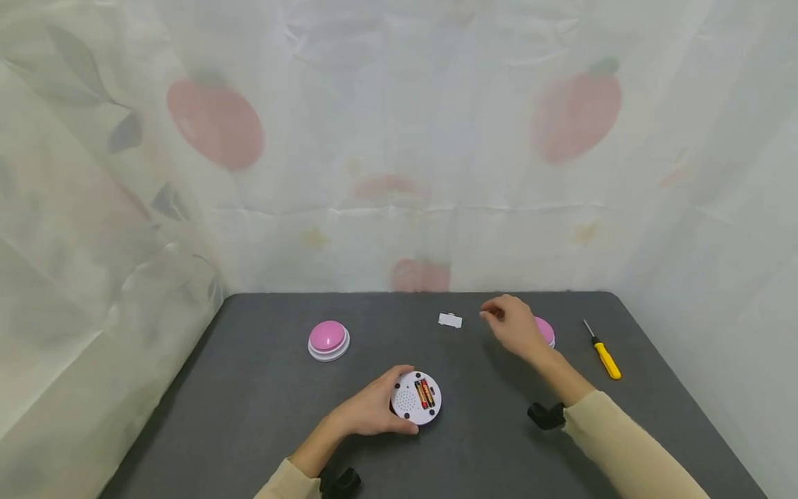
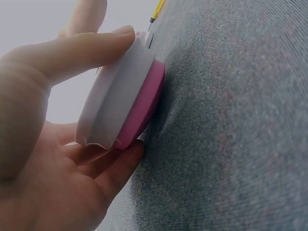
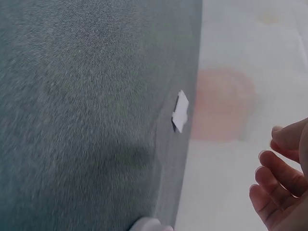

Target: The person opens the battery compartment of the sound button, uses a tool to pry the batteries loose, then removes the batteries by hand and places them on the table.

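Observation:
My left hand (image 1: 368, 409) grips a round push button (image 1: 405, 400) by its rim, thumb on one side and fingers on the other. Its white underside faces up, with two batteries (image 1: 424, 394) in an uncovered compartment. The left wrist view shows the pink dome (image 2: 144, 108) turned toward the table. Over the back right of the table, my right hand (image 1: 512, 327) hangs with loosely bent fingers and holds nothing. Left of it, apart from the fingers, lies a small white battery cover (image 1: 450, 320), seen also in the right wrist view (image 3: 181, 111).
Another pink push button (image 1: 327, 338) stands dome up at the back left. A third pink button (image 1: 546, 330) is partly hidden behind the right hand. Farther right lies a yellow-handled screwdriver (image 1: 606, 357). Patterned curtains (image 1: 386, 138) enclose the grey table (image 1: 262, 388).

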`<action>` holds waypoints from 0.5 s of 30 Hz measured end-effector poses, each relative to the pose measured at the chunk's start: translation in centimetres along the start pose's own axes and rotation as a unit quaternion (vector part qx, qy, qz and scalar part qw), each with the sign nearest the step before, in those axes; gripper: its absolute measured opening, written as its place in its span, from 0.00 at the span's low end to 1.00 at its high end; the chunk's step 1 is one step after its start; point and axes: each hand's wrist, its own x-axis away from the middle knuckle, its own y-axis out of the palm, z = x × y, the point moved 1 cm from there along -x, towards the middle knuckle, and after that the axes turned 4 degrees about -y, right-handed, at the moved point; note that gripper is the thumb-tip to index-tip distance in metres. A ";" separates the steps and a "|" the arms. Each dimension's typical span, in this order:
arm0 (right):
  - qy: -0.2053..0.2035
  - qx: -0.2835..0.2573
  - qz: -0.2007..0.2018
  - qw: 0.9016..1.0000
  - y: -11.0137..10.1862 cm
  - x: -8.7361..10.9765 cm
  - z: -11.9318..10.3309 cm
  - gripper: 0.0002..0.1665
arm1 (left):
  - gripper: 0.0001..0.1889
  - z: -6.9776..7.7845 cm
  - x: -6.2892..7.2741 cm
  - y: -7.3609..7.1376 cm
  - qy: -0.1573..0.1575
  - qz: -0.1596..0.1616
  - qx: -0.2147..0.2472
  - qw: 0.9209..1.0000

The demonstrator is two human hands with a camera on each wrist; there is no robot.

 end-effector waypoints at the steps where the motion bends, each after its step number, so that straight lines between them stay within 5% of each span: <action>1: 0.000 -0.001 0.001 1.000 -0.4 0.3 0.0 0.06 | 0.52 0.0 0.0 0.0 0.001 0.000 -0.001 1.000; 15: -0.001 0.026 0.054 0.998 -5.0 4.4 1.5 0.09 | 0.54 0.4 -0.2 0.2 0.013 0.001 -0.005 1.000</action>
